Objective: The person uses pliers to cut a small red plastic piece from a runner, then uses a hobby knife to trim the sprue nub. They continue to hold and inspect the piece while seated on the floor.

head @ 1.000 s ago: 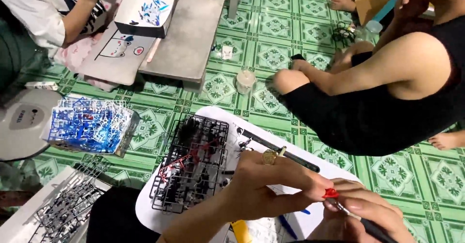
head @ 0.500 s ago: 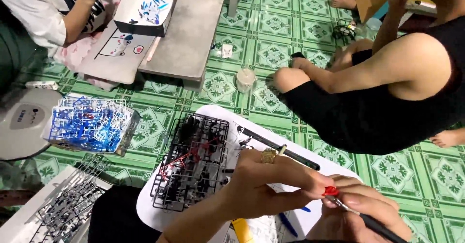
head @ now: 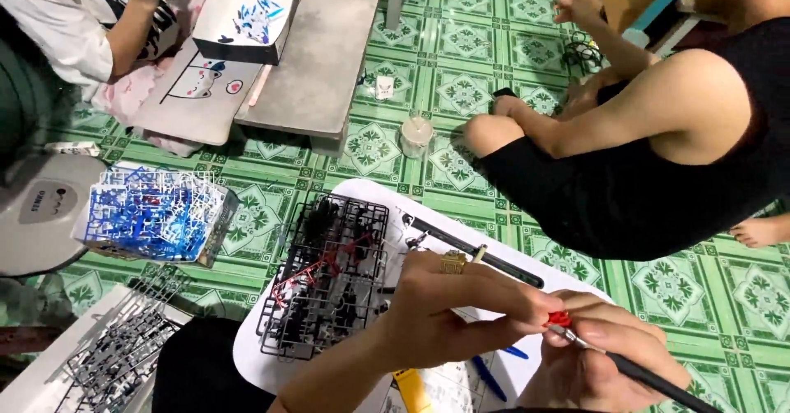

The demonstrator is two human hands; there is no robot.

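Observation:
My left hand (head: 461, 310), with a gold ring on one finger, reaches in from the bottom and pinches a small red plastic part (head: 559, 319) at its fingertips. My right hand (head: 609, 355) sits just below and to the right. It grips a thin black-handled tool (head: 650, 376) whose metal tip touches the red part. Both hands hover over a white board (head: 362, 195). A stack of black part frames (head: 329, 273) with some red pieces lies on the board, left of my hands.
A long black tool (head: 494, 261), a blue pen (head: 490, 378) and a yellow item (head: 411, 390) lie on the board. To the left are a box of blue frames (head: 156, 215) and grey frames (head: 107, 355). A person in black (head: 658, 158) sits right; a low grey table (head: 317, 51) stands ahead.
My hands stay nearly still on the red part and the tool. The person on the right has shifted a forearm near the top right corner.

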